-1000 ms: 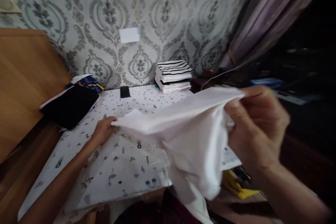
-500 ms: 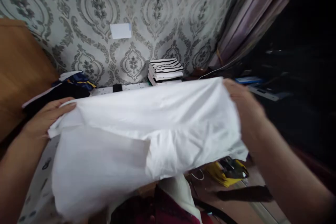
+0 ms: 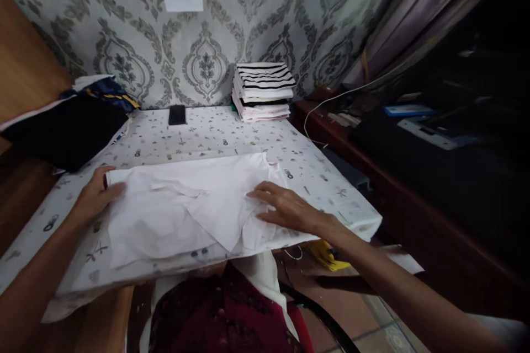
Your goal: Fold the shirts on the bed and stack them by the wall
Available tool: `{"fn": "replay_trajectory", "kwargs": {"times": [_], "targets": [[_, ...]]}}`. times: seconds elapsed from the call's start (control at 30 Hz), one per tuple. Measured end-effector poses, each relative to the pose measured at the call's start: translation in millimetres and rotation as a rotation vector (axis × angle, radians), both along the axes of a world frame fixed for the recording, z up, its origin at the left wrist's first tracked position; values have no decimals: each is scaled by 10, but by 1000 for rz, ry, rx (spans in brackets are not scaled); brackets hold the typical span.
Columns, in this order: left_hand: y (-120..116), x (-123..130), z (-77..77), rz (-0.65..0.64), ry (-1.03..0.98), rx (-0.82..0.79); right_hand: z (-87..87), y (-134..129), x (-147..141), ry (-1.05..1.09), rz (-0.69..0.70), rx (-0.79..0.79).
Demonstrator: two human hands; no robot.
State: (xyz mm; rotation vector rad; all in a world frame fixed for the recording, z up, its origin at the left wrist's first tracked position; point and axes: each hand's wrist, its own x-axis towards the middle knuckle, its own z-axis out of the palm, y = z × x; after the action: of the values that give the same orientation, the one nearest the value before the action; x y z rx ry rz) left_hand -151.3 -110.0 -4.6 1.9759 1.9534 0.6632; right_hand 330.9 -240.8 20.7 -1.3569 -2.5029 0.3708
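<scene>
A white shirt (image 3: 186, 193), partly folded lengthwise, lies near the front edge of the table, with a neckline-like curve at its right end. My left hand (image 3: 97, 193) pinches the shirt's left end, thumb on top and fingers along the edge. Over the right part of the cloth, my right hand (image 3: 285, 207) rests with fingers stretched and apart, touching loose creases there. The near side of the shirt hangs close to the table edge, and its underside is hidden.
The patterned tablecloth (image 3: 207, 132) covers the table. Behind stand a stack of folded clothes (image 3: 265, 91) and a black phone-like object (image 3: 177, 115). Dark garments (image 3: 70, 129) lie at the left. A thin white cable (image 3: 306, 121) runs along the dark furniture (image 3: 397, 176) at right.
The white shirt, held up in the air between both hands, has come down onto the table. My right hand has let go of its corner and moved inward onto the cloth.
</scene>
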Motion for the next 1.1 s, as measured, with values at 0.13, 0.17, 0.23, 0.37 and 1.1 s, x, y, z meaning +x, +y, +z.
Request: {"fn": "replay_trajectory", "kwargs": {"times": [0.13, 0.17, 0.23, 0.37, 1.1], "targets": [[-122, 161, 17, 155, 26, 16, -65, 58, -148, -116, 14, -3], [-136, 183, 29, 163, 27, 16, -87, 86, -168, -108, 13, 1], [-148, 198, 50, 147, -25, 18, -107, 130, -184, -55, 23, -1], [-138, 174, 59, 126, -119, 34, 2, 178, -158, 150, 26, -15], [-16, 196, 37, 193, -490, 5, -224, 2590, 14, 581, -647, 35]]}}
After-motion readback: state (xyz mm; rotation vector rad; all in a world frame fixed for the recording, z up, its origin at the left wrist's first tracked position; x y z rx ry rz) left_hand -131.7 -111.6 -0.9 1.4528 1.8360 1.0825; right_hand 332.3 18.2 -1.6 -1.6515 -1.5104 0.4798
